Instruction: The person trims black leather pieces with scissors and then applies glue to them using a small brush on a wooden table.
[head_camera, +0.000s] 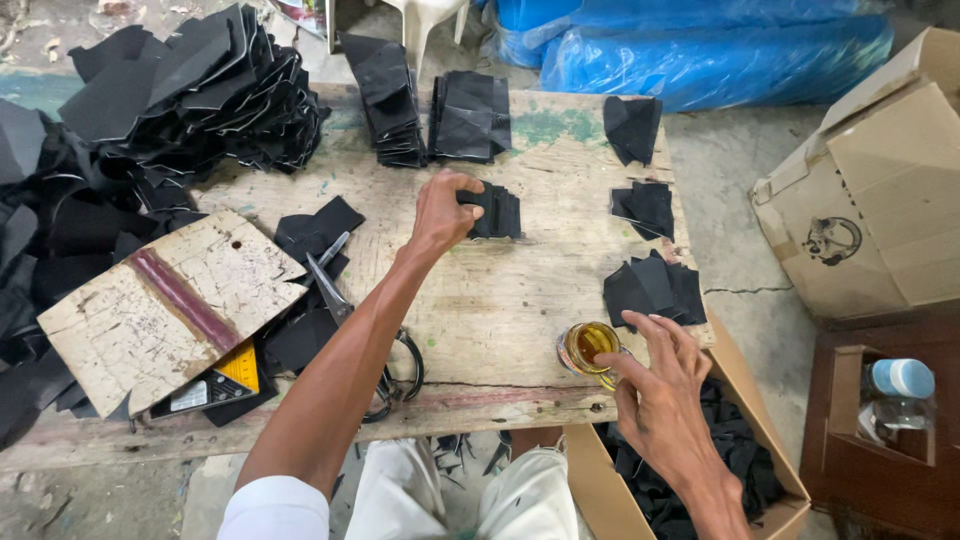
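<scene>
A person sits at a worn wooden table (520, 300), seen from above by a head camera. The left hand (443, 212) reaches to the middle of the table, its fingers curled over the edge of a small stack (497, 212) of black cut pieces and gripping it. The right hand (660, 395) is at the table's near right edge, with the thumb and first fingers pinched on the rim of a small open jar (589, 348) of amber liquid while the other fingers fan out wide.

More black pieces lie about the table: two taller stacks (430, 100) at the far edge, two small lots (640, 165) toward the far right, and a loose cluster (655, 288) just beyond the jar. A big heap (150, 110) of black offcuts covers the left end of the table. Nearer the person on the left lies a cracked, white-painted board (165, 305) with a dark stripe, partly over a yellow and black tool (its kind is hard to tell) (215, 385). Scissors (345, 305) lie under the left forearm, blades pointing away.

An open cardboard box (600, 490) holding black scraps stands below the right hand. To the right is a larger box (880, 190) on the floor, and a plastic bottle (898, 390). Blue plastic sheeting (700, 45) lies beyond the table.
</scene>
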